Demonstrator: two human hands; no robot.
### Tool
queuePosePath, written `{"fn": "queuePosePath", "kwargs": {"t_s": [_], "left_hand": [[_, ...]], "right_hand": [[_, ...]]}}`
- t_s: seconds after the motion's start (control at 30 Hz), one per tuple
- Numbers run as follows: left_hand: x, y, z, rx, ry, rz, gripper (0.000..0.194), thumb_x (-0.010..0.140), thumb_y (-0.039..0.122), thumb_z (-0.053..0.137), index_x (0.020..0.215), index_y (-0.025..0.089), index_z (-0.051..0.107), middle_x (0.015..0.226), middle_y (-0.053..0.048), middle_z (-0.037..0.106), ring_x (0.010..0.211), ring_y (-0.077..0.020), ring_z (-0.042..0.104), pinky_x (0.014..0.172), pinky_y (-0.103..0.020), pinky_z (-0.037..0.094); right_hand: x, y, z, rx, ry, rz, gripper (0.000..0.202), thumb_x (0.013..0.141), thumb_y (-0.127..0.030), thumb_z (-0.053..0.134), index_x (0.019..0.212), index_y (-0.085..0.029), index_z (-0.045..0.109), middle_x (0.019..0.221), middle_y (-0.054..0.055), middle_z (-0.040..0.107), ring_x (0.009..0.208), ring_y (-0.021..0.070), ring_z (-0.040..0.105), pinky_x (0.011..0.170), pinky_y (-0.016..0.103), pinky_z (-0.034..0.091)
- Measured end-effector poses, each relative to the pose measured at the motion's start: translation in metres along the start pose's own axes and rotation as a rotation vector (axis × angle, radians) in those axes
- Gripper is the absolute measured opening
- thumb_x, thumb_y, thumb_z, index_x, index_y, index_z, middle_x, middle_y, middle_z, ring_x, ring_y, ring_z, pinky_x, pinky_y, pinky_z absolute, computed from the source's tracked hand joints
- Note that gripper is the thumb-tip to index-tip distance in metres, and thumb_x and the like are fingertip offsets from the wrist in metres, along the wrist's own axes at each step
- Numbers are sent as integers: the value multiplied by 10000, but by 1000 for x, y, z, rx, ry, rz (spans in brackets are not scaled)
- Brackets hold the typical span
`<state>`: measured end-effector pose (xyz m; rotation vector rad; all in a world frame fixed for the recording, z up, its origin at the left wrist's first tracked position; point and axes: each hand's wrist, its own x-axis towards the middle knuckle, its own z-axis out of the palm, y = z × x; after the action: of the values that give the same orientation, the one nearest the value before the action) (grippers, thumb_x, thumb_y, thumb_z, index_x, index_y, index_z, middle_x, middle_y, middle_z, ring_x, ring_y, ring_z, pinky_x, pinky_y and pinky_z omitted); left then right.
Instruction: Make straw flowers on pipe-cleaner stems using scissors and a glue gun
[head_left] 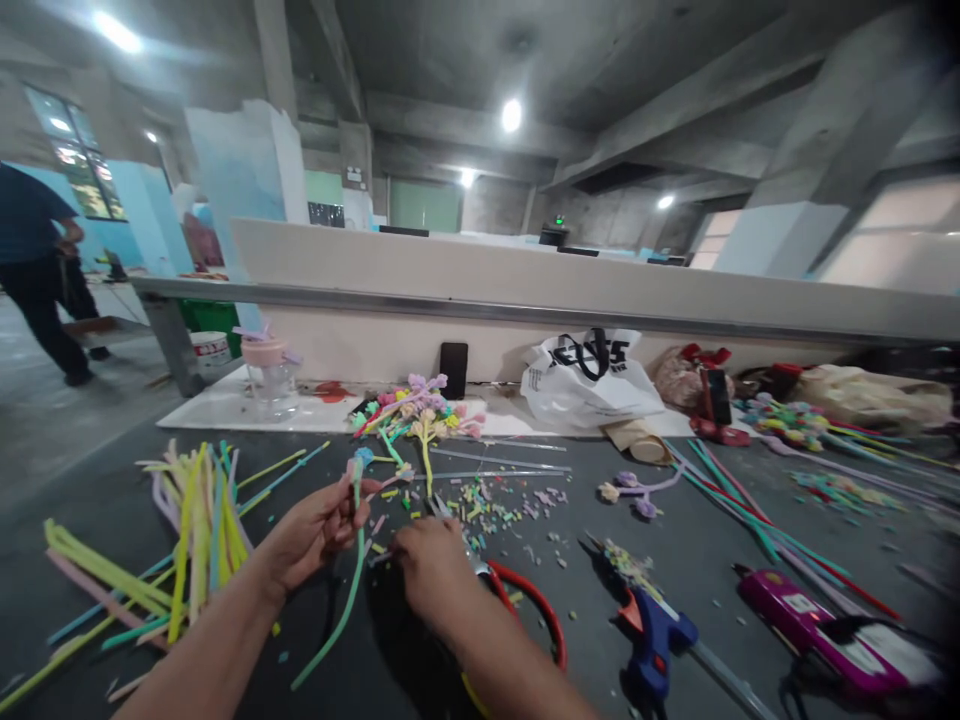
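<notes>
My left hand (337,520) pinches a pipe-cleaner flower stem (354,575) between thumb and fingers, its long pale green end hanging down toward the dark table. Pink and blue fuzzy tips show at its top. Low over the table, my right hand (435,565) has its fingers curled down; what they hold, if anything, is hidden. Red-handled scissors (544,605) lie beside and partly under that hand, blades pointing away. Small cut bits of pipe cleaner (487,505) are scattered just beyond. Finished-looking fuzzy flowers (424,405) are heaped behind them.
Loose pipe cleaners (199,530) pile up on the left. To the right are a blue glue gun (660,640), a purple tool (825,630) and a small flower sprig (641,490). A jar (271,385), phone (454,370) and white bag (592,385) stand behind. A person (37,250) stands far left.
</notes>
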<state>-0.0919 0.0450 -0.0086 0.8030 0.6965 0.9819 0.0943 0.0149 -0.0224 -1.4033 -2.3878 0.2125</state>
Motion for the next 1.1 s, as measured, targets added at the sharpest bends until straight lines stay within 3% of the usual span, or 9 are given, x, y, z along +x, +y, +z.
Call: {"fn": "queuePosePath", "kwargs": {"t_s": [0.17, 0.37, 0.5, 0.73, 1.0, 1.1], "left_hand": [[0, 1, 0, -37, 13, 32, 268, 838, 326, 490, 933, 107, 612, 559, 16, 508, 363, -8, 330, 360, -117, 272], [0, 0, -3, -45, -5, 11, 280, 839, 342, 486, 955, 117, 604, 567, 16, 507, 363, -15, 339, 344, -120, 267], [0, 1, -4, -37, 15, 16, 269, 834, 331, 495, 957, 116, 600, 571, 15, 510, 359, -16, 342, 333, -120, 270], [-1, -3, -1, -11, -34, -15, 286, 852, 345, 457, 963, 123, 601, 581, 11, 508, 363, -18, 341, 331, -121, 245], [-4, -2, 6, -6, -51, -15, 324, 865, 353, 426, 949, 101, 612, 569, 2, 510, 360, -10, 319, 350, -118, 263], [-4, -3, 4, -13, -53, -6, 306, 856, 338, 453, 951, 95, 614, 569, 2, 513, 363, -9, 323, 357, -118, 273]], "right_hand": [[6, -11, 9, -65, -46, 2, 154, 653, -116, 544, 782, -162, 615, 832, 111, 662, 835, 261, 583, 717, 375, 317], [12, -6, 0, -66, -36, 88, 238, 665, -74, 503, 858, -178, 596, 793, 67, 683, 756, 196, 612, 718, 330, 333], [19, 0, -17, -61, -46, 109, 185, 633, -89, 543, 737, -204, 642, 834, 55, 682, 802, 206, 603, 702, 320, 337], [20, 28, -60, -87, -51, 175, 225, 709, -108, 494, 782, -237, 663, 807, 22, 705, 780, 193, 613, 673, 298, 349], [3, 19, -43, -152, -214, 124, 174, 668, -125, 560, 726, -240, 676, 757, 30, 713, 702, 197, 623, 700, 334, 355], [4, 25, -46, -186, -241, 134, 175, 681, -130, 536, 751, -217, 671, 791, 53, 709, 749, 215, 625, 726, 356, 353]]}}
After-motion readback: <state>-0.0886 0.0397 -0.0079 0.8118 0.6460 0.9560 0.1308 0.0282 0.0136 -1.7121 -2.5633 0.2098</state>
